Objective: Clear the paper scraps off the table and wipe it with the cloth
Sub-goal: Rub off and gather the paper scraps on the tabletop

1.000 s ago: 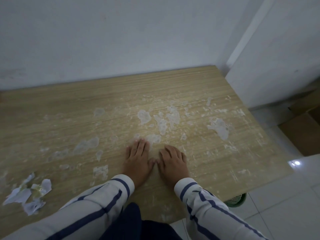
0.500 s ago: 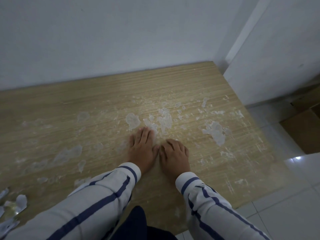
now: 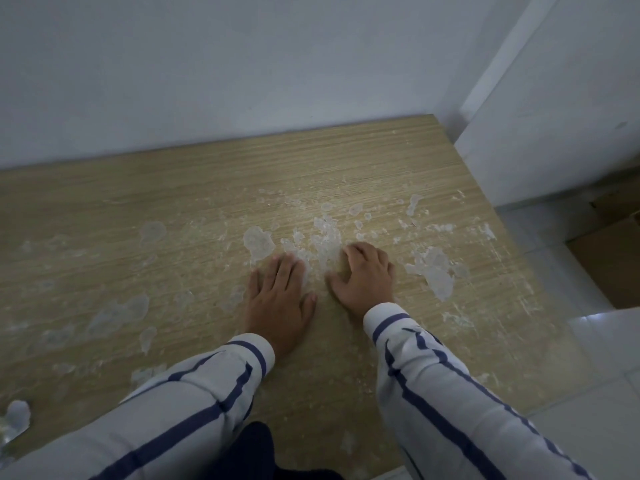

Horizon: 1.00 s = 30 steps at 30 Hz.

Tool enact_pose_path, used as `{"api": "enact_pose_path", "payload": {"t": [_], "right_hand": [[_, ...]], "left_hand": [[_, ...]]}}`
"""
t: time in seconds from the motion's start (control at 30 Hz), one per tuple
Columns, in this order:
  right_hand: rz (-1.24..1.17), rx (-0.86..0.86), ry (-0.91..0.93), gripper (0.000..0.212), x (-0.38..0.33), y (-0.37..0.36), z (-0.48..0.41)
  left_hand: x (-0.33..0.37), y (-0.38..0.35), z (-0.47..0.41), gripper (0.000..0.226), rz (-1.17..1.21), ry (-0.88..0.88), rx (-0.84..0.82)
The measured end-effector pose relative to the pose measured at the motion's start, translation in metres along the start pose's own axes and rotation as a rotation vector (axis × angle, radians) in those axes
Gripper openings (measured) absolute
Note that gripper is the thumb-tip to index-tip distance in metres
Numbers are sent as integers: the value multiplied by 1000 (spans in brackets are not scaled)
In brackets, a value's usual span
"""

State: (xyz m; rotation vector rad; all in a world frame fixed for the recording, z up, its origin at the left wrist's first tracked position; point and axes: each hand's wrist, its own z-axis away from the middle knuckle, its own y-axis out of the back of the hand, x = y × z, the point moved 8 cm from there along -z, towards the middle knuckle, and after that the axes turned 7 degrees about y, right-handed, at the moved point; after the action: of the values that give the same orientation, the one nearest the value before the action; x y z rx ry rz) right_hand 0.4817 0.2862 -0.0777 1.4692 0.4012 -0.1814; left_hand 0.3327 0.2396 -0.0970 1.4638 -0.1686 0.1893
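Early in the job, by the look of it. Across the middle and right of the table (image 3: pixel 173 188), plenty of whitish stuck-on patches (image 3: pixel 433 271), with fainter ones to the left. Loose paper scraps (image 3: pixel 17 415) only at the lower left edge, a small crumpled heap well apart from both hands. No cloth in view; wiping apparently not yet begun.

Left hand (image 3: pixel 278 299) flat on the wood, fingers straight and together, holding nothing, tips touching a patch. Right hand (image 3: pixel 367 278) just beside it, fingers curled under, tips against the surface at the edge of the central patch, nothing visibly held. Probably scratching residue loose, though hard to confirm.

Materials:
- **Table:** pale wood-grain laminate, matte, fine lines running side to side.
- **Patches:** thin, translucent, ragged-edged, like wet or glued paper pressed down. Likely to need fingernails before any cloth.
- **Scraps:** white, torn, irregular.
- **Sleeves (image 3: pixel 194 403):** white with dark blue stripes.
- **Surroundings:** plain white wall (image 3: pixel 242 64) behind; glossy floor tiles (image 3: pixel 606 375) and a brown cardboard box (image 3: pixel 609 258) to the right.
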Motion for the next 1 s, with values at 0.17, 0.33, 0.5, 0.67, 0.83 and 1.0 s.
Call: {"api": "enact_pose_path", "payload": {"t": [0.17,0.33,0.5,0.67,0.83,1.0], "right_hand": [[-60,105,-44,38,5,4,2],[-80,56,28,50,5,-1,9],[-84,123,-38,30,9,3,2],[-95,70,-93,35,14,6,-7],[-22,-25,-77,34,8,9,-21],[-198,44,-148,27,15,10,-17]], "left_hand": [[0,2,0,64,-3,-3,3],[0,3,0,63,0,-9,7],[1,4,0,64,1,-9,11],[0,3,0,63,10,-11,13],[1,3,-1,63,4,-14,14],[0,1,0,64,1,-11,13]]}}
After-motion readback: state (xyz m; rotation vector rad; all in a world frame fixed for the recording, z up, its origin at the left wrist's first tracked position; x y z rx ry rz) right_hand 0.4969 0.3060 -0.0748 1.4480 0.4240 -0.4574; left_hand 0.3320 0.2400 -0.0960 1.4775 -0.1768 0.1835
